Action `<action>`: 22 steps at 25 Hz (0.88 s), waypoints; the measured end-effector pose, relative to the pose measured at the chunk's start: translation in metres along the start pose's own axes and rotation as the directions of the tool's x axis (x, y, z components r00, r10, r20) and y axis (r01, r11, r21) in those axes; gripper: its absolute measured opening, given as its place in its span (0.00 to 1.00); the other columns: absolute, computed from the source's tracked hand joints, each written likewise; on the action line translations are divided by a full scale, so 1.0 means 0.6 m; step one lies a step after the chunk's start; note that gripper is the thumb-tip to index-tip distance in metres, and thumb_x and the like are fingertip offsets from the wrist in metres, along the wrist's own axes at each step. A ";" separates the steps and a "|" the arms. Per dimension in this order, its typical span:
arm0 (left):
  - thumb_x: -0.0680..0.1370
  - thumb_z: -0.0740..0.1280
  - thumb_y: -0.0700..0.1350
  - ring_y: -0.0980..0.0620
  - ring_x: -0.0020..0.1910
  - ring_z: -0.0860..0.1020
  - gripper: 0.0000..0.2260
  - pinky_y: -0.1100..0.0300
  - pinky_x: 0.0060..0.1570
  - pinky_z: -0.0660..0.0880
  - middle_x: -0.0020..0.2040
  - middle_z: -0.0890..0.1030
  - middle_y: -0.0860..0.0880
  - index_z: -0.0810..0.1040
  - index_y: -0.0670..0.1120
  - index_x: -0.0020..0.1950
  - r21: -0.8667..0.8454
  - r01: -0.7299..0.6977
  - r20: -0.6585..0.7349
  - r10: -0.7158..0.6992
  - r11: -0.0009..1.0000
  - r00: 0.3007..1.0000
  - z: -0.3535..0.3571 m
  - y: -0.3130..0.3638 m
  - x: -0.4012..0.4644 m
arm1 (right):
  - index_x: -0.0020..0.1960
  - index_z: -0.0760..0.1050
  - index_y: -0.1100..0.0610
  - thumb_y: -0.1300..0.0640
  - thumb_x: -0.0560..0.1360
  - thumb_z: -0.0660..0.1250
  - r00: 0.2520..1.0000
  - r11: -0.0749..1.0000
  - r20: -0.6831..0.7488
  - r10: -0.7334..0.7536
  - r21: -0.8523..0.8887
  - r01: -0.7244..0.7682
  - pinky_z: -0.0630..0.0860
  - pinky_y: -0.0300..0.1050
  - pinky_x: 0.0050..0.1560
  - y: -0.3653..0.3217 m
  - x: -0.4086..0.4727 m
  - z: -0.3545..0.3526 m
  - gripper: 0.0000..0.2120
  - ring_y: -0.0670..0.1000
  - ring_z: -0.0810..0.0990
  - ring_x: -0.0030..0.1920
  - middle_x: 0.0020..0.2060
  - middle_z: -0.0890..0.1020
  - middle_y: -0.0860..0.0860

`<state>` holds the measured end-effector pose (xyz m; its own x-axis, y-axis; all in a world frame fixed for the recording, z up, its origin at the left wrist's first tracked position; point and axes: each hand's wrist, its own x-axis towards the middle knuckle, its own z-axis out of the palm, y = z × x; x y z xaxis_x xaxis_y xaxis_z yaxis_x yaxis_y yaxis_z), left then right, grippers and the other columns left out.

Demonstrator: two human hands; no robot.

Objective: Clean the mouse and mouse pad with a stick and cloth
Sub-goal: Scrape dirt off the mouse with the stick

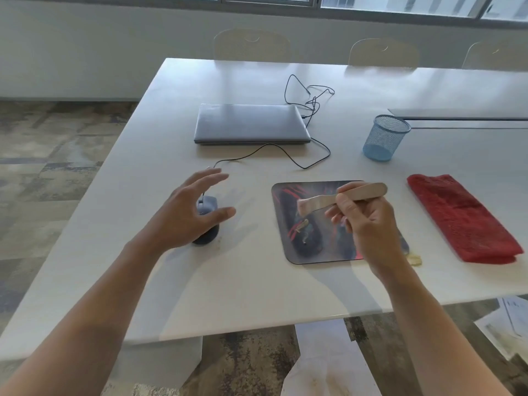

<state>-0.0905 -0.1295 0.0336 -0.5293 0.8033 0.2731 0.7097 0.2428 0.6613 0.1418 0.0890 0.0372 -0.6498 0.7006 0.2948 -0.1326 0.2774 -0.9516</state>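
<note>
A dark wired mouse (208,208) lies on the white table (228,281), left of the mouse pad (320,244). My left hand (188,215) hovers over the mouse with fingers spread, partly hiding it. My right hand (368,227) is above the pad's right side, closed on a flat wooden stick (323,200) whose tip points left over the pad. The pad has a dark red and blue print with bits of pale debris (302,226) on it. A folded red cloth (460,218) lies to the right of the pad.
A shut grey laptop (251,122) sits at the back, the mouse cable (297,164) looping to it. A blue mesh cup (384,137) stands at back right. Pale scraps (415,260) lie by the pad's near right corner. Chairs (251,44) line the far edge.
</note>
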 end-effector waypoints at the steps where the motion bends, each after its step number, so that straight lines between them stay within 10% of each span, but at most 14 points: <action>1: 0.71 0.70 0.62 0.68 0.66 0.65 0.28 0.71 0.63 0.60 0.69 0.67 0.63 0.71 0.58 0.70 0.007 -0.040 -0.033 0.040 0.999 0.999 0.014 0.022 0.011 | 0.50 0.77 0.59 0.63 0.79 0.65 0.999 1.000 -0.039 0.003 0.013 -0.002 0.73 0.32 0.32 -0.001 0.007 -0.020 0.02 0.48 0.81 0.31 0.33 0.84 0.55; 10: 0.80 0.65 0.46 0.49 0.66 0.71 0.16 0.58 0.65 0.64 0.68 0.75 0.48 0.76 0.45 0.67 0.097 0.117 -0.069 -0.111 0.988 0.991 0.193 0.097 0.099 | 0.44 0.79 0.57 0.57 0.76 0.67 0.965 0.999 -0.260 0.046 -0.001 -0.047 0.71 0.37 0.30 0.013 0.075 -0.220 0.04 0.51 0.78 0.30 0.32 0.84 0.56; 22: 0.80 0.61 0.41 0.47 0.65 0.73 0.14 0.55 0.64 0.66 0.66 0.77 0.49 0.78 0.45 0.64 0.272 0.263 -0.188 -0.217 0.926 0.958 0.242 0.057 0.116 | 0.47 0.79 0.57 0.54 0.74 0.63 0.940 0.983 -0.340 0.039 -0.157 -0.098 0.72 0.38 0.28 0.049 0.257 -0.335 0.09 0.48 0.79 0.25 0.33 0.85 0.50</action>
<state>-0.0354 0.0140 -0.0261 -0.7485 0.6142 0.2498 0.6440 0.5838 0.4943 0.1884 0.3373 0.0724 -0.3617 0.8926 0.2691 0.0513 0.3073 -0.9502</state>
